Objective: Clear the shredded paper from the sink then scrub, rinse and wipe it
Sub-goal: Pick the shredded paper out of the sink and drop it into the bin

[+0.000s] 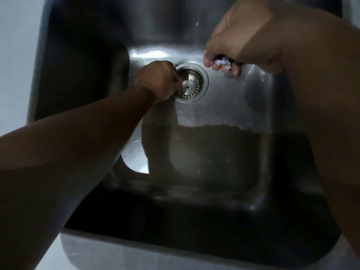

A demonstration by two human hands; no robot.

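The person's left hand is reaching down to the floor of the stainless-steel sink, its fingers bunched and curled, with the tips pressing at the near-left part of the drain strainer. It is probably working there because wet scraps tend to collect over the slots. The knuckles are covering the fingertips, so it cannot be told whether they are pinching a scrap, gripping the strainer itself, or closing on nothing.

Just to the right of that hand, the rest of the strainer is lying exposed, and no paper is showing on its slots or rim.

Further right and slightly beyond the drain, the right hand is hovering above the basin, apart from the metal. Its fingers are curling around a small wad of shredded paper, with white bits poking out between them. It seems to be serving as the collecting hand, keeping gathered shreds clear of the wet floor while the other hand is picking.

Clearing looks nearly done; scrubbing, rinsing and wiping are not yet begun.
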